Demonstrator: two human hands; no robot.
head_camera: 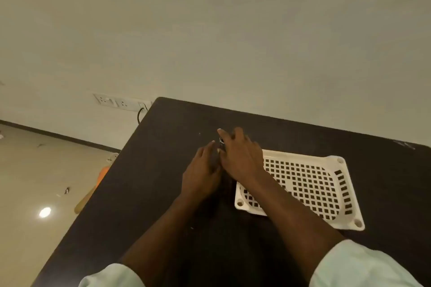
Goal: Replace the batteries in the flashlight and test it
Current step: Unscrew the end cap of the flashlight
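Both hands on the flashlight, progress unclear

Left hand and right hand meet over a small dark flashlight above the table, beside the tray; their grip is hidden, no batteries show, so the stage cannot be judged

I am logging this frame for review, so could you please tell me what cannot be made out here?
Head view:
- Flashlight: only a small dark, shiny bit shows between the left hand and right hand; the hands hide the rest.
- Batteries: none visible.
- Either hand's grip: fingers blurred and overlapping.
- White perforated tray: its near-left part is covered by the right forearm.
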